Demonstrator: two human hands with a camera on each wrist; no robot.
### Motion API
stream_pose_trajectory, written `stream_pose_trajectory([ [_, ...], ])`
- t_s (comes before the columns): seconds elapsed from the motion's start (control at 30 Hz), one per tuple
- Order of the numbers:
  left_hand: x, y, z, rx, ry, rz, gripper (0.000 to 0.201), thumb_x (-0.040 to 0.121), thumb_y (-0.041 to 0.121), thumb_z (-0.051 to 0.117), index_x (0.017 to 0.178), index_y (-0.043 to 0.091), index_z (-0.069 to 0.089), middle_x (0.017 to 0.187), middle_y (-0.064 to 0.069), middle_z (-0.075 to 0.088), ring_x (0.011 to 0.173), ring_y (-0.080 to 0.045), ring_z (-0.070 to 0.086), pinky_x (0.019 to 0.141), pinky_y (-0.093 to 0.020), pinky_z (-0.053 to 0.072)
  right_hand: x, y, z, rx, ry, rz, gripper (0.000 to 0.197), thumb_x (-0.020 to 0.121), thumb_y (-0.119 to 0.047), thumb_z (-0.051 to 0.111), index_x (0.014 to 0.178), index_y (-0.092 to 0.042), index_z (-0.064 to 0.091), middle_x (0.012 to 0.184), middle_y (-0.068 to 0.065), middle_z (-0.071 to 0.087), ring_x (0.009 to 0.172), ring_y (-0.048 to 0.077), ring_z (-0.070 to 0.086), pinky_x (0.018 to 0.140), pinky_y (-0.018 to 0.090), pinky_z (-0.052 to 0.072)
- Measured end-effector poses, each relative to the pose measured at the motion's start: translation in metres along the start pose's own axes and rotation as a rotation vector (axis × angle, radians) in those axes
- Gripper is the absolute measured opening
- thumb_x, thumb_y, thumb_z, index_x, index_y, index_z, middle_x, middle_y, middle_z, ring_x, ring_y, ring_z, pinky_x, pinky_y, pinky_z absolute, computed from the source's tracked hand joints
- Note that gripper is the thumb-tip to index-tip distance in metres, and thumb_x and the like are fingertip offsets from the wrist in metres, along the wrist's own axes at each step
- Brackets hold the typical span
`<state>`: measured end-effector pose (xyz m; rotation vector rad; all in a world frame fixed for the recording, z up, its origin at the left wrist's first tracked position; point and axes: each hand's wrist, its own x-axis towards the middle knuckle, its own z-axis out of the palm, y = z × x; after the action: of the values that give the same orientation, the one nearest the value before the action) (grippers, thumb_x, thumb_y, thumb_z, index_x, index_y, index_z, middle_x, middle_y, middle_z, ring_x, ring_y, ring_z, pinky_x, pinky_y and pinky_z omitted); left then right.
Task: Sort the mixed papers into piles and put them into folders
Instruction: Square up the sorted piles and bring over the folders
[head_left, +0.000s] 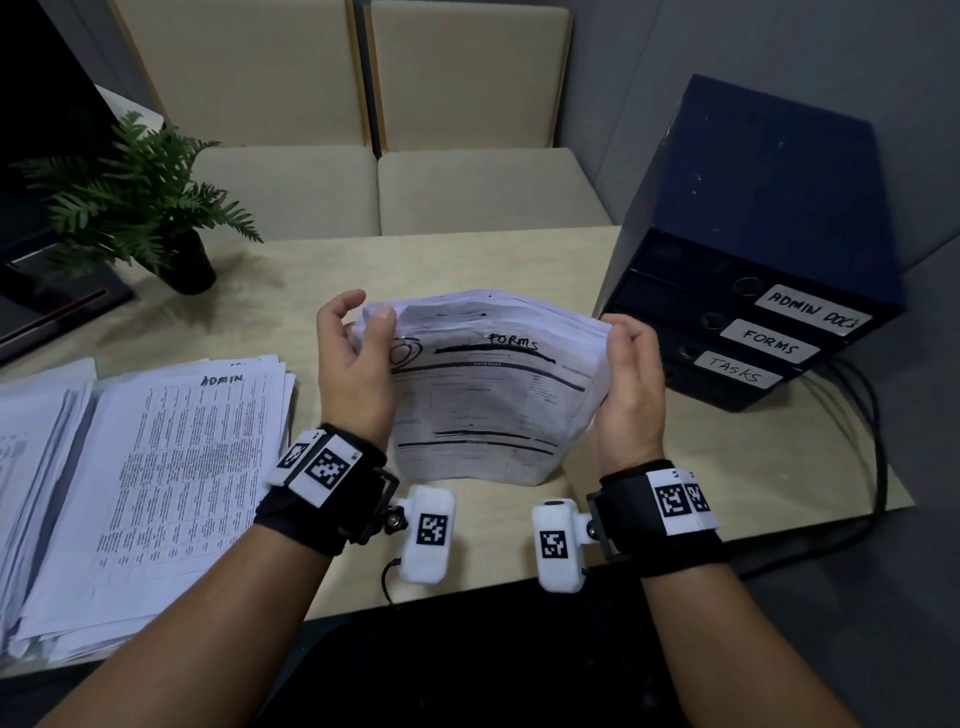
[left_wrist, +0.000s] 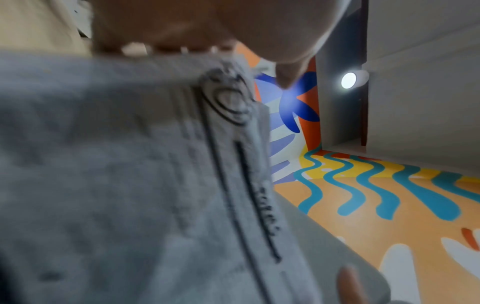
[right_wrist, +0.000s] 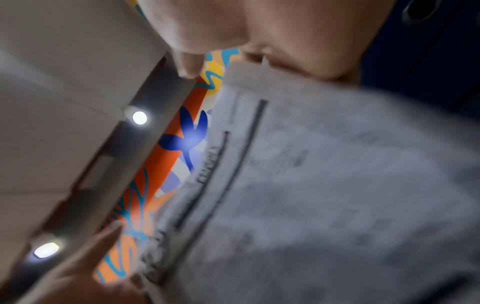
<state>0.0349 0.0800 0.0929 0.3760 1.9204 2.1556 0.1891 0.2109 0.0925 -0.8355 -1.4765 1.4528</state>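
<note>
Pale wooden surface (head_left: 467, 260) in front of two beige seats (head_left: 483, 192). Near its middle, both hands hold a thick, bowed stack of papers (head_left: 493, 405) upright, the front sheet handwritten FORMS. The left hand (head_left: 353, 364) grasps the upper left corner, thumb on the front; the right hand (head_left: 631, 384) grasps the right edge. To the left lies a pile headed ADMIN (head_left: 182, 467). To the right, three dark blue binders (head_left: 753, 322) lie stacked, labelled ADMIN DOCS, FORMS, TASKS. A potted fern (head_left: 140, 208) stands far left.

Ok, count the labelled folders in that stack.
3, stacked at the right of the table: ADMIN DOCS uppermost, FORMS below it, TASKS lowest. Unlabelled ones may sit above.
</note>
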Motion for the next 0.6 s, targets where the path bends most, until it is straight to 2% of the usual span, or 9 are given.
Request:
stream_pose_trajectory([
  [0.07, -0.001, -0.014, -0.015, -0.047, -0.173, -0.016, 0.055, 0.077, 0.048, 0.056, 0.123, 0.021, 0.044, 0.100, 0.009, 0.058, 0.090, -0.001, 0.057, 0.083, -0.018, 0.046, -0.003, 0.011, -0.011, 0.062, -0.142, 0.071, 0.077, 0.070, -0.056, 0.072, 0.124, -0.007, 0.047, 0.107, -0.002, 0.064, 0.095, 0.003, 0.064, 0.079, 0.019, 0.050],
  [0.1, -0.001, -0.023, -0.022, -0.029, -0.259, -0.046, 0.066, 0.073, 0.048, 0.060, 0.128, 0.016, 0.042, 0.110, 0.006, 0.060, 0.100, -0.004, 0.058, 0.090, -0.022, 0.047, -0.005, 0.018, -0.014, 0.047, -0.192, 0.147, 0.082, 0.068, -0.049, 0.078, 0.128, -0.004, 0.046, 0.113, 0.003, 0.066, 0.101, 0.009, 0.066, 0.083, 0.024, 0.053],
  [0.13, -0.004, -0.032, -0.026, 0.031, -0.328, -0.086, 0.073, 0.071, 0.043, 0.066, 0.132, 0.013, 0.040, 0.120, 0.003, 0.060, 0.110, -0.008, 0.058, 0.096, -0.029, 0.047, -0.007, 0.028, -0.015, 0.008, -0.225, 0.222, 0.078, 0.068, -0.039, 0.081, 0.129, -0.004, 0.047, 0.117, 0.008, 0.067, 0.106, 0.016, 0.066, 0.088, 0.034, 0.055],
  [0.2, -0.010, -0.049, -0.030, 0.185, -0.386, -0.134, 0.066, 0.073, 0.028, 0.073, 0.130, 0.018, 0.041, 0.125, 0.001, 0.059, 0.116, -0.014, 0.057, 0.102, -0.040, 0.045, -0.010, 0.044, -0.012, -0.090, -0.210, 0.304, 0.060, 0.070, -0.029, 0.078, 0.123, -0.010, 0.057, 0.117, 0.009, 0.069, 0.108, 0.025, 0.066, 0.096, 0.052, 0.051],
  [0.27, -0.011, -0.058, -0.027, 0.251, -0.321, -0.142, 0.045, 0.083, 0.013, 0.066, 0.119, 0.030, 0.045, 0.117, 0.006, 0.061, 0.109, -0.012, 0.059, 0.101, -0.045, 0.045, -0.011, 0.056, -0.006, -0.125, -0.141, 0.341, 0.049, 0.070, -0.034, 0.073, 0.115, -0.017, 0.063, 0.111, 0.005, 0.072, 0.104, 0.025, 0.067, 0.095, 0.056, 0.050],
  [0.3, -0.011, -0.057, -0.023, 0.250, -0.289, -0.128, 0.038, 0.088, 0.009, 0.060, 0.112, 0.035, 0.046, 0.111, 0.009, 0.062, 0.104, -0.009, 0.059, 0.099, -0.045, 0.046, -0.011, 0.055, -0.002, -0.130, -0.107, 0.344, 0.044, 0.072, -0.035, 0.070, 0.113, -0.019, 0.064, 0.109, 0.003, 0.072, 0.102, 0.024, 0.068, 0.094, 0.055, 0.051],
  [0.4, -0.011, -0.045, -0.018, 0.201, -0.252, -0.061, 0.036, 0.094, -0.005, 0.046, 0.103, 0.030, 0.045, 0.102, 0.014, 0.057, 0.091, 0.011, 0.056, 0.090, -0.030, 0.047, -0.009, 0.044, 0.004, -0.112, -0.080, 0.302, 0.038, 0.076, -0.030, 0.068, 0.113, -0.021, 0.063, 0.106, 0.001, 0.073, 0.101, 0.021, 0.068, 0.094, 0.051, 0.052],
  [0.5, -0.013, -0.040, -0.021, 0.178, -0.239, -0.015, 0.040, 0.087, -0.007, 0.051, 0.119, 0.015, 0.042, 0.104, 0.011, 0.056, 0.093, 0.012, 0.055, 0.092, -0.029, 0.046, -0.010, 0.037, -0.001, -0.076, -0.115, 0.227, 0.045, 0.076, -0.025, 0.071, 0.119, -0.017, 0.059, 0.110, 0.005, 0.071, 0.105, 0.024, 0.067, 0.095, 0.053, 0.050],
  [0.6, -0.017, -0.029, -0.019, 0.178, -0.214, 0.074, 0.069, 0.085, -0.006, 0.057, 0.141, 0.012, 0.020, 0.113, 0.004, 0.052, 0.098, 0.008, 0.053, 0.099, -0.018, 0.042, -0.013, 0.034, -0.004, -0.126, -0.054, 0.149, 0.055, 0.076, -0.014, 0.076, 0.123, -0.025, 0.048, 0.114, -0.002, 0.066, 0.106, 0.016, 0.065, 0.099, 0.050, 0.049],
])
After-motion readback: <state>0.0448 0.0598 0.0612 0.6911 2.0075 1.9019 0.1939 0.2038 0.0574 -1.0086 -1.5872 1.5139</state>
